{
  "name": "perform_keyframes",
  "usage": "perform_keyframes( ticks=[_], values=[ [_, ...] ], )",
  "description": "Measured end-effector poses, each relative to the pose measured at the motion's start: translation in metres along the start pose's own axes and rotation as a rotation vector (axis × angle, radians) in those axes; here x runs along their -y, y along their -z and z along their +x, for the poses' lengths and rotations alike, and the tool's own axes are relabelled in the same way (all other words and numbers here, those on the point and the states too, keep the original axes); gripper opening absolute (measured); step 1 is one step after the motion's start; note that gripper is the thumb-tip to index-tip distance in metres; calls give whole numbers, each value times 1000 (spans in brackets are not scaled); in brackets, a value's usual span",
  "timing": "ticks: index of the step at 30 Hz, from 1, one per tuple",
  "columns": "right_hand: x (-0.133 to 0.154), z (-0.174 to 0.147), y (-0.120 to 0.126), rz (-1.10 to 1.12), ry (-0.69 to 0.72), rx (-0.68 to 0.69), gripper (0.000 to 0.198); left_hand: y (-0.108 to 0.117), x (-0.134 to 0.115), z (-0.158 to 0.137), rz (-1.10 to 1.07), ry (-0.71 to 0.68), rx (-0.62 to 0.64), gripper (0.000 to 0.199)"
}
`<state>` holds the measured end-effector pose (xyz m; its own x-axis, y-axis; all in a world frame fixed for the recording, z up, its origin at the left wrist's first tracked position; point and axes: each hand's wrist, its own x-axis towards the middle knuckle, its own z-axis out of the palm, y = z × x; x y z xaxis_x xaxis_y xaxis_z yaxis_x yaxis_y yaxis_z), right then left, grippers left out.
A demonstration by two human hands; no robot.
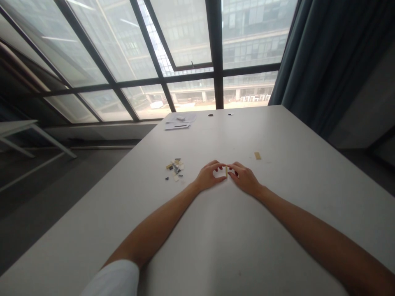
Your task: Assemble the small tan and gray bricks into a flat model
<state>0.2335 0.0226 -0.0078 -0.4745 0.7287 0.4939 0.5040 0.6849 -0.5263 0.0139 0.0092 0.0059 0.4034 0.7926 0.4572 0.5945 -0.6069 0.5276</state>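
Note:
A small, thin yellow piece (pixel 226 171), likely a toy building brick, stands on edge between my two hands over the white table. My left hand (pixel 210 174) grips it from the left, with thumb and fingertips at its near and far ends. From the other side my right hand (pixel 243 176) pinches the same piece, its fingers curled. To the left of my left hand lies a loose pile of small bricks (pixel 175 167) in grey, yellow, white and black. A flat yellow studded piece (pixel 257 156) lies beyond my right hand, apart from it.
The white table (pixel 197 238) reaches toward large windows. Papers (pixel 177 126) with small objects lie at its far left corner. Two dark round spots (pixel 210 115) sit near the far edge. A dark curtain (pixel 317 61) hangs at right; another table (pixel 18 127) stands at left.

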Motion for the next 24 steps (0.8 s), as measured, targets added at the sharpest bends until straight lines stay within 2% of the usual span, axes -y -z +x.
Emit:
perform_keyframes(
  ticks=[24],
  values=[
    [2,1,2,16,-11,-18,26,2,0,-1,-13,28,42,48]
  ],
)
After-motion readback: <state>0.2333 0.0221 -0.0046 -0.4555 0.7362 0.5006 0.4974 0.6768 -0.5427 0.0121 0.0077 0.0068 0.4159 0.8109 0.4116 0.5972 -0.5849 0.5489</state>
